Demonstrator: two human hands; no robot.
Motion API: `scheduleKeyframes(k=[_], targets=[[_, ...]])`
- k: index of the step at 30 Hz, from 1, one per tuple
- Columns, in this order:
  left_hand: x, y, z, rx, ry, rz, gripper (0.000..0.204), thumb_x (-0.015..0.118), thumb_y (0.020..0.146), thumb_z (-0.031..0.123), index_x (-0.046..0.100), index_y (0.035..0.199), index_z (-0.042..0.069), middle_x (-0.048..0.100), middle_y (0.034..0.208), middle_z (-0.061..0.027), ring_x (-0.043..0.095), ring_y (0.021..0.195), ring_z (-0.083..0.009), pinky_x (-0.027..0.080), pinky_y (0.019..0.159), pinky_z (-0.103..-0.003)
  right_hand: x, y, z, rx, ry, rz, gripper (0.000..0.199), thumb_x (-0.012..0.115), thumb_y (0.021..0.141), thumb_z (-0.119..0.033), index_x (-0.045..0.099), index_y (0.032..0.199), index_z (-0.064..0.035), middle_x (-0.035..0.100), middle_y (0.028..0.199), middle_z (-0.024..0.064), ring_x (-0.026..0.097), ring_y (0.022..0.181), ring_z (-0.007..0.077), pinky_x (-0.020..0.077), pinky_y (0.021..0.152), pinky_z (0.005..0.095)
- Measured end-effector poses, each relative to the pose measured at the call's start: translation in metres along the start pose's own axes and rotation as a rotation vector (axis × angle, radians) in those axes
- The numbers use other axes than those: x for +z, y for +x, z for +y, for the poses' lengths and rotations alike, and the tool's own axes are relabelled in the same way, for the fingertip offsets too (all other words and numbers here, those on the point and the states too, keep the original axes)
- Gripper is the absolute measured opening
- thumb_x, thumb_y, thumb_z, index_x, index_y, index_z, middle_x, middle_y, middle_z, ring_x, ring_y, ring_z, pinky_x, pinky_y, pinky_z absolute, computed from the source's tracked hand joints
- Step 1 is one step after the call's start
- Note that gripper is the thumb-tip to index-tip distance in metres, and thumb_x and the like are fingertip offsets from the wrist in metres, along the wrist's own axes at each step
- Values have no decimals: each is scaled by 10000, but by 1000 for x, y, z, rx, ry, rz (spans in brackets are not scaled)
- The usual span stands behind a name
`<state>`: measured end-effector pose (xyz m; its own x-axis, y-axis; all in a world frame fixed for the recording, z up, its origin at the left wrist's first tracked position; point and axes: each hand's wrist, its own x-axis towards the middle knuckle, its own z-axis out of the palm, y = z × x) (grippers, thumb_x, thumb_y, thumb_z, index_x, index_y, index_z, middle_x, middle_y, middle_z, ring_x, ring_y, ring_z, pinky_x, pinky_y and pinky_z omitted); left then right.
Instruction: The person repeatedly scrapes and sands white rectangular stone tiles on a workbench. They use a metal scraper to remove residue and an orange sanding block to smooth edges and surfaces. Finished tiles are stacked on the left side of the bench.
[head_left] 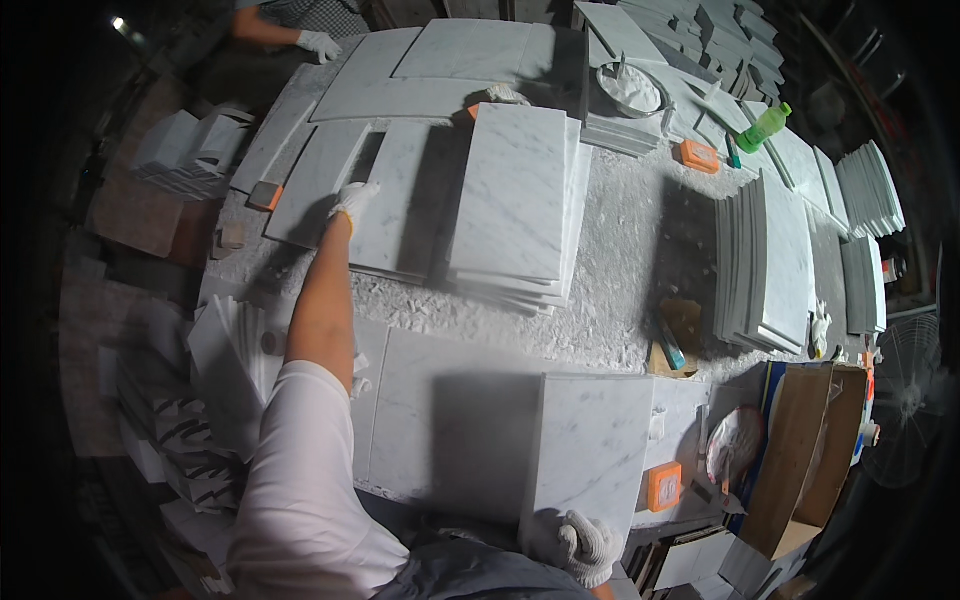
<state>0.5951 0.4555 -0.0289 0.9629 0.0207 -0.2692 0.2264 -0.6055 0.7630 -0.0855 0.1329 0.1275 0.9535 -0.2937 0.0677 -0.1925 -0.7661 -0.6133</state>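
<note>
My left hand (355,200), in a white knit glove, is stretched out over pale grey-veined marble tiles laid on the worktable. It rests by a dark gap between a narrow tile (318,178) and a wider tile (405,210); its fingers look extended and hold nothing visible. Close to my body, my right hand (590,550), gloved too, has its fingers curled at the near edge of a rectangular marble tile (590,450). Its thumb side is partly hidden. A stack of marble tiles (510,190) stands just right of my left hand.
Opposite are a co-worker's gloved hand (320,45) and a white glove or gloved hand (505,95) behind the stack. Rightward lie another tile stack (765,265), a powder-filled bowl (632,88), a green bottle (765,128), an orange block (699,156) and a cardboard box (808,455).
</note>
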Motion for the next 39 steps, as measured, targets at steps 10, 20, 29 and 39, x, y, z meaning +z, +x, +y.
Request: scheduleKeyframes(k=[10, 20, 29, 39], targets=[[-14, -93, 186, 30, 336, 613, 417, 550, 977, 419, 683, 1234, 119, 700, 1250, -158, 671, 1163, -336, 543, 937, -453, -7, 11, -9, -18, 121, 54, 196, 757, 881, -220, 770, 1041, -108, 728, 791, 83, 680, 648, 268, 537, 604, 373], [173, -340, 215, 1511, 648, -300, 558, 470, 1032, 495, 570, 1441, 129, 562, 1488, -111, 516, 1377, -269, 378, 1180, -430, -16, 5, -3, 17, 194, -38, 215, 695, 933, -316, 751, 1112, -210, 739, 922, 70, 700, 742, 290, 551, 637, 412], [233, -545, 168, 1667, 1054, -453, 789, 534, 906, 660, 526, 1475, 113, 477, 1569, -109, 358, 1501, -303, 194, 1270, -514, -47, -43, 61, 184, 843, 302, 438, 570, 1059, -360, 670, 1150, 56, 699, 811, 95, 631, 613, 138, 513, 566, 270], [146, -561, 190, 1072, 1231, -1095, 742, 543, 909, 671, 520, 1500, 222, 439, 1611, -49, 308, 1535, -282, 213, 1276, -499, -75, -88, 126, 694, 1040, 298, 344, 581, 1058, -173, 608, 1319, 50, 711, 1002, 104, 659, 750, 137, 529, 622, 250]])
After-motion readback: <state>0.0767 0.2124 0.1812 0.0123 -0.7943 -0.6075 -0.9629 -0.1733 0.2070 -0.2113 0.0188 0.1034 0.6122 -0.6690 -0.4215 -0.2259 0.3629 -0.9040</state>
